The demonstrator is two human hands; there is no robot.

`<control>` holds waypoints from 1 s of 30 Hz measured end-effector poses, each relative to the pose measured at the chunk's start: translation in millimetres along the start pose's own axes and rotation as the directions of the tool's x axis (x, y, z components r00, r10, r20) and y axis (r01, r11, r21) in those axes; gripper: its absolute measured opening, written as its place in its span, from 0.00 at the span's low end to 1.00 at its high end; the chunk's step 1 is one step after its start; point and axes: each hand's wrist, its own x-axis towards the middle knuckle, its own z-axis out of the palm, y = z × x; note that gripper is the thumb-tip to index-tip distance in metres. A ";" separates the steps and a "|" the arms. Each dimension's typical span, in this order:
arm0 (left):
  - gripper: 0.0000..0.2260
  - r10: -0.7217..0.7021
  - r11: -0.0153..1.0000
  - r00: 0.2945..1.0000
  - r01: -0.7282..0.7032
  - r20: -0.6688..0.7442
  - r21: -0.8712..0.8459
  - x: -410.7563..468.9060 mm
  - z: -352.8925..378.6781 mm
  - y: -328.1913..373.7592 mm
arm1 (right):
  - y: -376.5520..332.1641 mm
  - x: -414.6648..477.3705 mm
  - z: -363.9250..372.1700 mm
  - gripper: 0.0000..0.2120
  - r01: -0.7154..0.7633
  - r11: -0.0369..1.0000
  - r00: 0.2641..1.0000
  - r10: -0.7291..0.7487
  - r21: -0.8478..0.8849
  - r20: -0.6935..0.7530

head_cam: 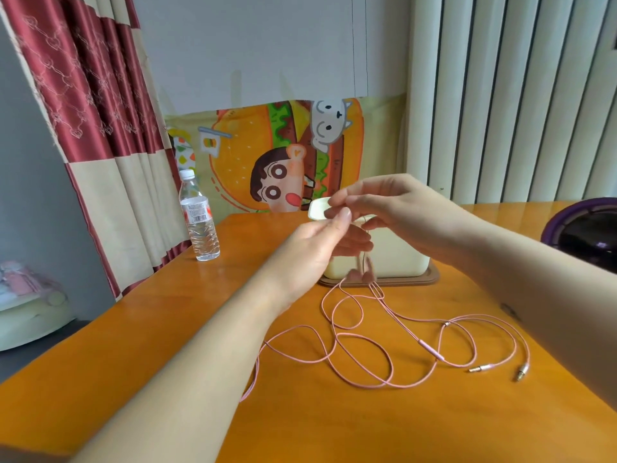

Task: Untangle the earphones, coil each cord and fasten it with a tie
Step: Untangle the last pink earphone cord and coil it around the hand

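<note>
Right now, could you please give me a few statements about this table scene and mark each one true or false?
1. The water bottle stands upright with its cap on. True.
2. Both jack plugs are held in the hands. False: they lie on the table, at its right side.
3. The pink earphone cords are already coiled and tied. False: they lie in loose, crossing loops, and no tie shows on them.
4. The cream box sits on a brown tray. True.
5. The right hand is raised above the table, pinching the cords. True.
</note>
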 end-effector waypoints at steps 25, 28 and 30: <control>0.16 -0.429 0.433 0.890 0.053 -0.154 -0.900 66.2 -13.7 -86.8 | 114.1 38.5 44.0 0.12 -0.219 0.870 0.836 0.401 -0.441 0.376; 0.17 -0.418 0.430 0.891 0.022 -0.177 -0.903 67.3 -21.3 -91.9 | 101.1 38.8 54.5 0.12 -0.025 0.771 0.804 0.394 -0.636 0.446; 0.16 -0.404 0.435 0.894 0.003 -0.193 -0.900 65.9 -24.3 -93.3 | 90.6 35.8 60.6 0.13 0.085 0.715 0.800 0.366 -0.693 0.475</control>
